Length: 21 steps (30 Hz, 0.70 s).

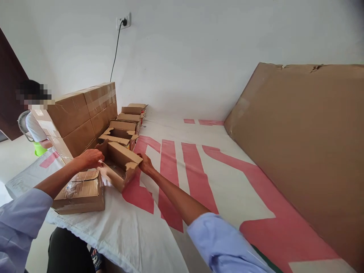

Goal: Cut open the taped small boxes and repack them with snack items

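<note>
Between my two hands is an open cardboard box (pixel 115 176), tilted, with torn edges and a few small bits on its bottom. At its left side my left hand (pixel 92 158) grips the edge with closed fingers. My right hand (pixel 145 163) clasps the box's right end, the fingers partly hidden behind the flap. A taped, closed cardboard box (pixel 82 195) lies just in front of it, under my left forearm. Right behind the held box stands another open cardboard box (pixel 118 141) with a torn opening.
Several open boxes (pixel 132 110) line up toward the wall. Large stacked cartons (pixel 82 117) stand at the left, with a seated person (pixel 35 125) beyond. A big cardboard sheet (pixel 301 144) leans at the right. A white and red cloth (pixel 224 182) covers the table. A cord (pixel 115 57) hangs from a socket.
</note>
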Tool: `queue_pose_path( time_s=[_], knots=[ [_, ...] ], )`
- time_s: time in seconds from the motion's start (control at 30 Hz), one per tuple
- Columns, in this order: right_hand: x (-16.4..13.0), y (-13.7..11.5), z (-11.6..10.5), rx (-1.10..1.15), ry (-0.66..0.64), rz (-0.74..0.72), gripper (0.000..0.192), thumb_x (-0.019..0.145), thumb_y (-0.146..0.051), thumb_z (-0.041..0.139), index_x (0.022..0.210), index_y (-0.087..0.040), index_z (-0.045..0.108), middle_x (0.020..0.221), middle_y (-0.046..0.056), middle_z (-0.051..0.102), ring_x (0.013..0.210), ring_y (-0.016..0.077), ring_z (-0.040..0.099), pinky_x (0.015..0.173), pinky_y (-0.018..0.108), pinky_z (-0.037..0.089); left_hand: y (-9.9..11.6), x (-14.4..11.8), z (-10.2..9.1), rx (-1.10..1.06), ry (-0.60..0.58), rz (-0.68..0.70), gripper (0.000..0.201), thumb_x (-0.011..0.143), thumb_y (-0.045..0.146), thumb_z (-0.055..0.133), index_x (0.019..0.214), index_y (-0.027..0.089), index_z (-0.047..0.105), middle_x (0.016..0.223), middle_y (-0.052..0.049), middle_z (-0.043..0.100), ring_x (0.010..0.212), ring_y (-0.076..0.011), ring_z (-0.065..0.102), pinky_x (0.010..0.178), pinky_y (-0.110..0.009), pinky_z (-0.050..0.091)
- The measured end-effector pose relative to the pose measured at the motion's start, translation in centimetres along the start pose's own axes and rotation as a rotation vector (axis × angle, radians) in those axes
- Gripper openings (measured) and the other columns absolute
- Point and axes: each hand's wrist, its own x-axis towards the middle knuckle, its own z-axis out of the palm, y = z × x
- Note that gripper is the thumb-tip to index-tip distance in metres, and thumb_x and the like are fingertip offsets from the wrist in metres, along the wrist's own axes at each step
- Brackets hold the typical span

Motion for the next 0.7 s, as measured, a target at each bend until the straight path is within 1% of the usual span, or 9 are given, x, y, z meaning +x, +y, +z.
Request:
queue_pose_path(
  time_s=[0.1, 0.17, 0.27, 0.33, 0.4, 0.47, 0.53, 0.63, 0.7],
  knots=[
    [-4.7, 0.3, -2.6, 0.020, -0.009, 0.062, 0.034, 0.096, -0.034, 0.065, 0.127, -0.021, 0.068, 0.119, 0.010, 0.073, 0.098, 0.0226, 0.070, 0.089, 0.041, 0.059, -0.6, 0.9, 0.2, 0.070, 0.010, -0.178, 0.021, 0.094, 0.029, 0.067, 0.103, 0.024, 0.084, 0.115, -0.015, 0.080, 0.113, -0.0354, 0.075, 0.093, -0.041, 0.057],
    [-8.6, 0.4, -4.2, 0.041, -0.020, 0.077, 0.037, 0.092, -0.037, 0.062, 0.125, -0.022, 0.069, 0.117, 0.010, 0.073, 0.095, 0.0228, 0.070, 0.084, 0.039, 0.059, -1.1, 1.6, 0.5, 0.071, 0.018, -0.248, 0.024, 0.095, 0.028, 0.064, 0.106, 0.023, 0.084, 0.116, -0.017, 0.080, 0.113, -0.0370, 0.075, 0.093, -0.042, 0.057],
    [-14.9, 0.6, -6.2, 0.061, -0.042, 0.078, 0.037, 0.091, -0.043, 0.060, 0.121, -0.024, 0.069, 0.117, 0.009, 0.073, 0.092, 0.0228, 0.069, 0.077, 0.036, 0.058, -1.7, 2.9, 1.0, 0.064, 0.028, -0.262, 0.028, 0.096, 0.030, 0.062, 0.113, 0.023, 0.083, 0.123, -0.017, 0.079, 0.119, -0.0370, 0.073, 0.095, -0.042, 0.057],
    [-18.6, 0.9, -7.3, 0.039, -0.059, 0.043, 0.033, 0.095, -0.045, 0.058, 0.119, -0.025, 0.068, 0.111, 0.008, 0.072, 0.089, 0.0226, 0.068, 0.078, 0.038, 0.057, -1.8, 3.8, 1.2, 0.060, 0.032, -0.274, 0.030, 0.097, 0.031, 0.061, 0.116, 0.024, 0.082, 0.125, -0.016, 0.079, 0.121, -0.0364, 0.072, 0.097, -0.041, 0.057],
    [-21.4, 1.3, -8.1, -0.002, -0.054, 0.007, 0.026, 0.098, -0.043, 0.055, 0.113, -0.025, 0.067, 0.105, 0.007, 0.071, 0.089, 0.0230, 0.067, 0.081, 0.039, 0.057, -1.9, 4.7, 1.3, 0.056, 0.037, -0.298, 0.031, 0.097, 0.032, 0.061, 0.118, 0.024, 0.082, 0.125, -0.016, 0.079, 0.120, -0.0363, 0.072, 0.097, -0.041, 0.056],
    [-23.1, 1.9, -8.4, -0.050, -0.010, -0.029, 0.019, 0.099, -0.038, 0.054, 0.107, -0.026, 0.067, 0.104, 0.007, 0.071, 0.093, 0.0241, 0.068, 0.084, 0.039, 0.057, -2.0, 5.7, 1.3, 0.052, 0.044, -0.327, 0.030, 0.097, 0.033, 0.062, 0.118, 0.025, 0.082, 0.124, -0.016, 0.079, 0.120, -0.0360, 0.072, 0.096, -0.041, 0.057],
    [-23.9, 2.4, -8.4, -0.100, 0.045, -0.086, 0.015, 0.099, -0.033, 0.054, 0.105, -0.026, 0.066, 0.106, 0.008, 0.072, 0.098, 0.0254, 0.068, 0.087, 0.040, 0.056, -2.0, 6.5, 1.1, 0.048, 0.054, -0.353, 0.030, 0.096, 0.034, 0.063, 0.117, 0.025, 0.083, 0.124, -0.015, 0.080, 0.120, -0.0355, 0.072, 0.096, -0.040, 0.056],
    [-23.9, 2.9, -7.9, -0.166, 0.075, -0.193, 0.014, 0.099, -0.029, 0.053, 0.103, -0.027, 0.067, 0.105, 0.008, 0.073, 0.099, 0.0269, 0.068, 0.088, 0.042, 0.056, -1.8, 7.3, 0.9, 0.038, 0.070, -0.374, 0.028, 0.095, 0.032, 0.065, 0.115, 0.023, 0.083, 0.124, -0.017, 0.079, 0.120, -0.0355, 0.072, 0.097, -0.040, 0.055],
    [-23.8, 3.2, -7.6, -0.189, 0.066, -0.233, 0.015, 0.099, -0.027, 0.052, 0.102, -0.028, 0.067, 0.104, 0.008, 0.073, 0.098, 0.0277, 0.067, 0.087, 0.043, 0.056, -1.5, 7.2, 0.8, 0.026, 0.074, -0.382, 0.027, 0.094, 0.028, 0.066, 0.113, 0.018, 0.083, 0.125, -0.021, 0.078, 0.119, -0.0364, 0.073, 0.096, -0.041, 0.055]
  ],
)
